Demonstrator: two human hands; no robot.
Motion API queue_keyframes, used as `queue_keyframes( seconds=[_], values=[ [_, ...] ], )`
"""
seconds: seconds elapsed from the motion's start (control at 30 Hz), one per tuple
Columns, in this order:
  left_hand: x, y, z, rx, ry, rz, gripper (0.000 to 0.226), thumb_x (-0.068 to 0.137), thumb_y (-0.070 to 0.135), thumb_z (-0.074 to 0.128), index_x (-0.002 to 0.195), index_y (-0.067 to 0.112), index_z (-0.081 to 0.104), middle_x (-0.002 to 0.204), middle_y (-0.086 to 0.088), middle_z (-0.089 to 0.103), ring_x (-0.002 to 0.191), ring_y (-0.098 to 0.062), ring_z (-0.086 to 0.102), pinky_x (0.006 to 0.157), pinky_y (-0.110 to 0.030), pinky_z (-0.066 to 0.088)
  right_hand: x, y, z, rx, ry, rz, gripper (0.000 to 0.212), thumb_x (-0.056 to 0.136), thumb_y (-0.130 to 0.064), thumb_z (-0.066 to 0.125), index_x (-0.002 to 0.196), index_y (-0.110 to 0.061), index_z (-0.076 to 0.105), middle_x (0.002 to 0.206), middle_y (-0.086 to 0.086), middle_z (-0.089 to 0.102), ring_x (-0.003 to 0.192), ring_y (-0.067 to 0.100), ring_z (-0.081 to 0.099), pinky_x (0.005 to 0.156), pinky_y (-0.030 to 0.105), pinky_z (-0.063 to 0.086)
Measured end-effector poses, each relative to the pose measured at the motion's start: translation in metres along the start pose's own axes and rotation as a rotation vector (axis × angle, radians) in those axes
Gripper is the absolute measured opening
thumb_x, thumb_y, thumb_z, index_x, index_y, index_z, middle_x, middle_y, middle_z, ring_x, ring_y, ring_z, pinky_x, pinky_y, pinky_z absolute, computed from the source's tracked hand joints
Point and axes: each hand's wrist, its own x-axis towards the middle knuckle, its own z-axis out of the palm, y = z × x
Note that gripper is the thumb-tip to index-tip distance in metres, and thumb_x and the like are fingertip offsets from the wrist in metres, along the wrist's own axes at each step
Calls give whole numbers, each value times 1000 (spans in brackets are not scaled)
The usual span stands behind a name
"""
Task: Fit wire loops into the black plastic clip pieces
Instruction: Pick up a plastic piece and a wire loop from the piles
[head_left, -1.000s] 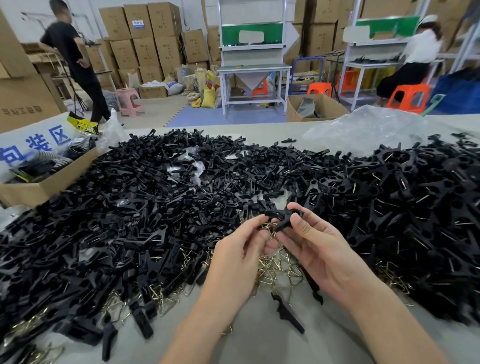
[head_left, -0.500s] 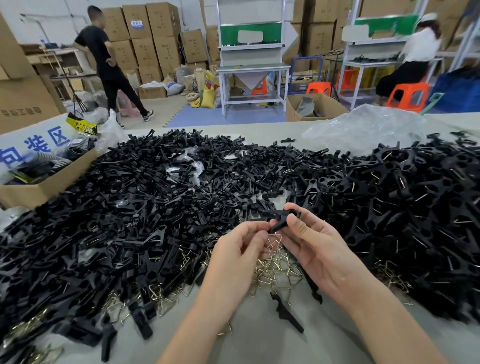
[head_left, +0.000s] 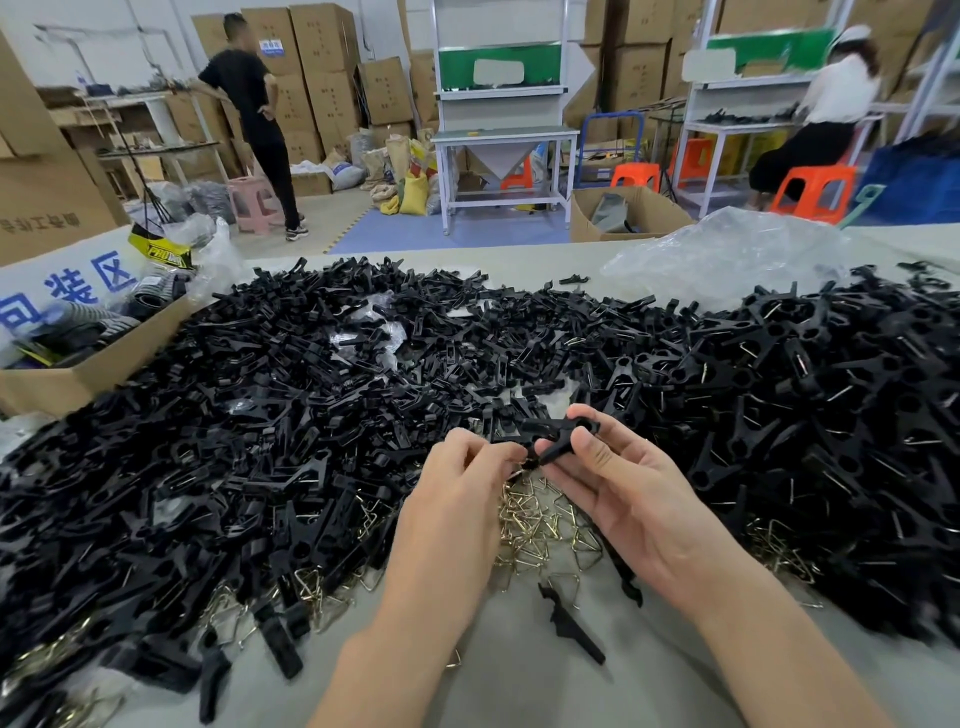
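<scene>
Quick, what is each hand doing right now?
Left hand: fingers pinched shut at the clip; what they pinch cannot be told.
Right hand: shut on the clip.

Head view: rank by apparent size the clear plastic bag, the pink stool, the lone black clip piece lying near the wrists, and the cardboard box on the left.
1. cardboard box, partly cut off by the frame
2. clear plastic bag
3. pink stool and lone black clip piece: alike in apparent size; the stool is far off, so unranked.
</scene>
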Motion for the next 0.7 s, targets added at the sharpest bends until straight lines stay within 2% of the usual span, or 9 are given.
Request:
queue_keyframes(
  seconds=[0.1,0.17,0.23,0.3,0.43,0.6,0.7],
  values=[
    [0,-9,-4,108,-103,32,74,67,-18,65,129,23,61,106,13,38,93,-5,43,63,-23,49,0,0,0,-15,7,-1,33,79,-10,71,111,-10,68,104,21,73,96,27,74,81,33,61],
    [1,-12,-6,140,-157,23,82,68,-19,65,136,26,55,107,15,39,88,-2,40,60,-14,38,1,0,-1,-21,19,-4,32,77,-11,73,108,-11,71,105,21,73,96,27,73,82,34,61],
    [1,-14,-5,160,-175,39,82,77,-14,67,142,32,44,107,16,43,87,-3,43,62,-14,37,1,0,-1,-24,25,-6,29,76,-12,74,104,-13,74,105,19,73,95,27,73,83,34,61],
    [0,-15,-4,136,-168,70,80,83,-10,66,144,34,38,108,16,49,92,-7,47,72,-20,45,2,1,-3,-28,26,-5,27,75,-12,75,102,-15,77,104,18,74,94,26,74,83,34,61],
    [3,-15,-7,82,-142,120,69,86,-10,67,143,26,49,108,14,58,98,-11,50,85,-29,51,2,1,-4,-44,17,-6,26,74,-14,77,99,-18,79,103,17,73,92,25,73,83,34,61],
    [6,-14,-19,119,15,206,58,85,-10,70,133,21,55,103,8,63,94,-18,56,85,-33,48,2,0,-2,-61,31,-15,25,72,-12,76,96,-18,80,105,17,67,84,21,71,74,28,60],
    [6,-11,-21,82,105,201,39,93,1,64,128,18,62,102,9,65,93,-15,60,86,-34,51,2,0,-2,-73,39,-30,26,74,-8,73,99,-14,77,102,16,68,84,20,70,74,26,60]
  ],
)
